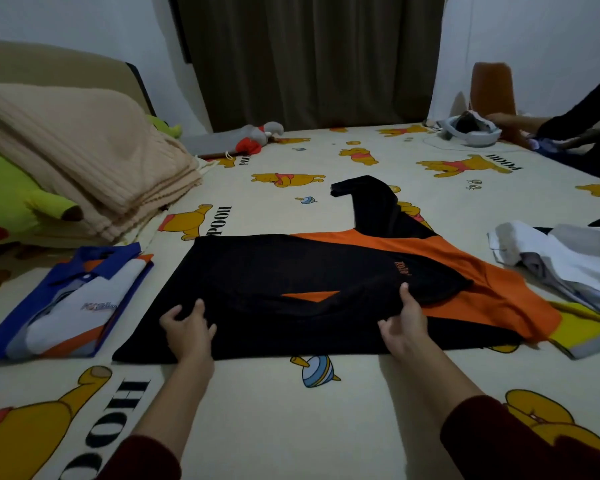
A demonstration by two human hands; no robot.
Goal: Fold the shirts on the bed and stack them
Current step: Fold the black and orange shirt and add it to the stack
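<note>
Head view, as I watch it from my remote station. The black-and-orange shirt (pixel 291 271) lies spread flat on the bed (pixel 291 410), centred in front of the person, with one black sleeve (pixel 371 202) reaching away toward the far side and an orange panel (pixel 482 278) showing at its right.

The left hand (pixel 187 327) rests on the shirt's near left part, fingers curled into the black cloth; its grip looks closed on a fold of fabric. The right hand (pixel 404 323) sits on the near right part, thumb raised and fingers bent over the edge of a folded-over black layer; its grip pinches that layer. Both forearms emerge from dark red sleeves (pixel 534 445).

Left of the shirt, just apart from it, lies a folded blue, white and orange shirt (pixel 70 303). At the right edge, a loose heap of white and grey garments (pixel 568 261) rests on a yellow cloth (pixel 586 327).

Further back: a beige folded blanket (pixel 84 150) over a yellow-green plush toy (pixel 11 202), a grey and red plush toy (pixel 257 136), a dark curtain (pixel 309 57), and, far right, another person's hand (pixel 510 121).
</note>
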